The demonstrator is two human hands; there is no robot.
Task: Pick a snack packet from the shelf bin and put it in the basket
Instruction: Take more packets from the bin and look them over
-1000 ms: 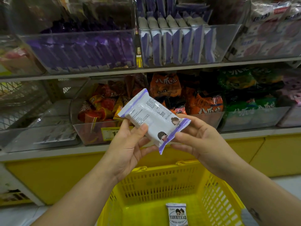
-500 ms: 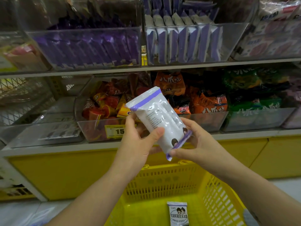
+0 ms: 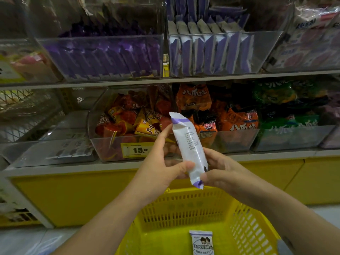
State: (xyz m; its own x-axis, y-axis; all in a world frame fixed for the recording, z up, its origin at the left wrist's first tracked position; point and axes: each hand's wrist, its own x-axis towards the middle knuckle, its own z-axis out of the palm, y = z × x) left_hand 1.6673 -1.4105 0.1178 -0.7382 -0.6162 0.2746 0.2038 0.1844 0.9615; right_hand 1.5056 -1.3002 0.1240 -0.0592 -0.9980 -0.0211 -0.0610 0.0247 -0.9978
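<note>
Plainly, you had the snack packet [image 3: 189,144] in both grips at once. Your left grip [image 3: 160,162] was curled round its lower half, thumb pressed on the printed face and fingers reaching up behind its left edge. Your right grip [image 3: 220,172] pinched the purple bottom seal from the other side. Neither was spread open, and neither held anything else.

The packet stood nearly upright, its top leaning a little left. It hung in the air in front of the lower shelf's front edge and above the far rim of the yellow basket [image 3: 184,210], touching neither.

By my reading the pick was done. Packets of the same white-and-purple kind stood in rows in the upper shelf bin [image 3: 265,50], well apart from your hands. That put you in the carry, perhaps with a look at the back print, and the drop was not yet made. A matching packet [image 3: 202,242] lay face up on the basket floor by the near edge.

The next move called for bringing the packet down past the far rim toward the middle of the floor. One grip would have to let go so the other could steer. A low release seemed wise, since a soft wrapper could catch on the slotted wall or hang on the rim.
</note>
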